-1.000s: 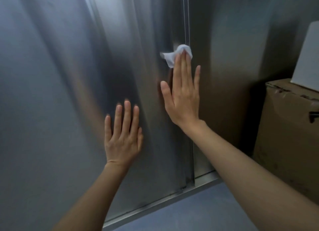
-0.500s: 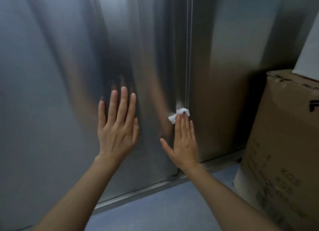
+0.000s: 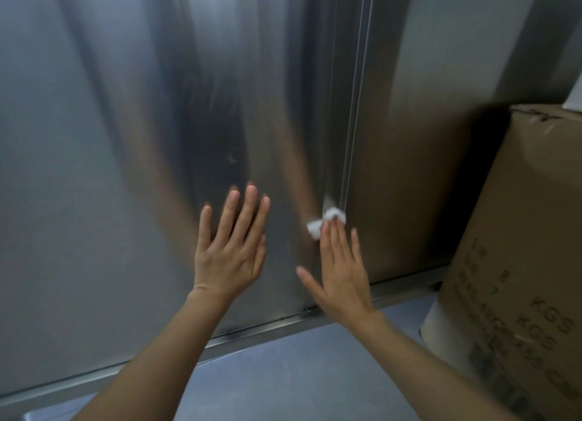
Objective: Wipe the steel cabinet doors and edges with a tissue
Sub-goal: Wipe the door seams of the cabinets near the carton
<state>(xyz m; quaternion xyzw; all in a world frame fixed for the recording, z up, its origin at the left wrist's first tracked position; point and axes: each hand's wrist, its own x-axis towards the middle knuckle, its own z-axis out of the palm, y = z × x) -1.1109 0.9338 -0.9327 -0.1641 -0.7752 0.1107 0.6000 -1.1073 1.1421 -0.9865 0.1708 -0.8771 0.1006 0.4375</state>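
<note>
— Doors (image 3: 126, 169) first: two big steel panels, meeting at a seam (image 3: 352, 137) right of centre, a rail (image 3: 252, 331) along the bottom edge. A tall box (image 3: 519, 263) stands hard by the right door's lower corner.

— Would that box cause trouble?

— I'd say so. It looks to block the right door's bottom right corner, so that edge could get skipped.

— And the hands?

— The left hand (image 3: 231, 250) lies flat on the left door, fingers straight and spread. Bare skin on polished steel; likely to leave prints on the part being cleaned.

— The right?

— The right hand (image 3: 340, 269) is flat too, fingers straight, the tips pressing the tissue (image 3: 326, 220) against the seam, low down near the rail.

— Not gripped?

— No, only pinned under the fingertips. It's a small crumpled wad, so it could slip out sideways, or snag and tear in the seam.
</note>
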